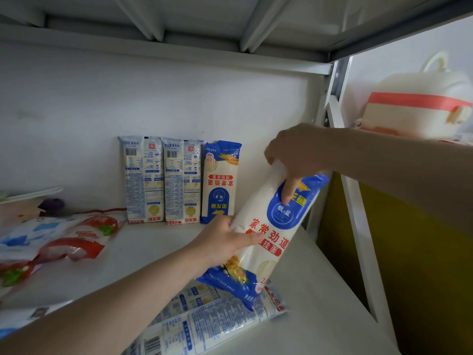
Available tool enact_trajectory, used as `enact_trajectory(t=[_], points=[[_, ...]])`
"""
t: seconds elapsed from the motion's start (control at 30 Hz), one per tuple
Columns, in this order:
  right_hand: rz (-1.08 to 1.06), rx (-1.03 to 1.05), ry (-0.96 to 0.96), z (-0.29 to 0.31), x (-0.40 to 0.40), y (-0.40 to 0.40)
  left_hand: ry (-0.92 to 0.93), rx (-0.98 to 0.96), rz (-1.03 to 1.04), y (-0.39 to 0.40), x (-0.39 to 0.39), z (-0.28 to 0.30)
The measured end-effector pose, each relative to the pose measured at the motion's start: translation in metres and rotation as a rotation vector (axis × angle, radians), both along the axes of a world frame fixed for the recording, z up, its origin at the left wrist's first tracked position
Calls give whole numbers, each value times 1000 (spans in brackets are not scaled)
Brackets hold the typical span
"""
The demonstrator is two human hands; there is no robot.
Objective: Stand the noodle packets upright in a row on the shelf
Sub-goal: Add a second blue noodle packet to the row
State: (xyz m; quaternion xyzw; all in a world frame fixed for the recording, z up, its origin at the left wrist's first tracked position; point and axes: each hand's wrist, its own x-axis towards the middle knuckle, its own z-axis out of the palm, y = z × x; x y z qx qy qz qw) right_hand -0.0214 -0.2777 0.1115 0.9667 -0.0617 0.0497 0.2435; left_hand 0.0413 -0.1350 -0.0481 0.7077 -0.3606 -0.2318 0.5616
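Far left of the frame there's a pile of red and white pouches [76, 237] lying flat on the shelf [143, 252], not part of the job as far as I can tell.

Center, against the back wall, 3 noodle packets [182, 181] already stand upright side by side, touching or nearly so. They look tall and narrow, so a bump could knock them over like dominoes.

Just right of center, the left hand [225, 239] grips the lower half of the blue and white packet [266, 226], fingers curled across its front. The packet is tilted, bottom end toward the viewer and just above another packet lying flat [204, 326] at the bottom of the frame.

Further right, the right hand [294, 155] holds the top end, 1 finger pressed flat on the blue label, the rest wrapped round the far side.

Risks as I see them: swinging it in could clip the third packet, and the free slot sits close to the shelf's right edge, so it might lean or slide off. The plastic looks slippery too.

Upper right, a white and red container [414, 111] sits outside the frame post.
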Motion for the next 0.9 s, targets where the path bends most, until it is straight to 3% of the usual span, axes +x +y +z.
enact_trajectory(t=[0.03, 0.07, 0.17, 0.27, 0.37, 0.43, 0.5, 0.73, 0.9], points=[[41, -39, -41, 1, 1, -2, 35, -34, 21, 0, -1, -1], [55, 59, -111, 1, 1, -5, 74, -73, 43, 0, -2, -1], [-58, 677, -309, -15, -3, -16, 210, -190, 100, 1, -4, 1], [-100, 1379, -311, -48, -6, -21, 398, -298, 109, 0, -8, 7], [-84, 1679, -135, -84, -12, -10, 428, -330, 109, -3, -12, 9], [3, 1792, 12, -106, -14, -6, 386, -329, 158, -4, -13, 7], [64, 1832, 34, -118, -11, -7, 326, -318, 199, -3, -11, 4], [120, 1865, -181, -134, -8, -4, 118, -268, 204, 1, -1, 11], [142, 1850, -227, -134, -6, -1, 55, -265, 224, 5, 8, 17]])
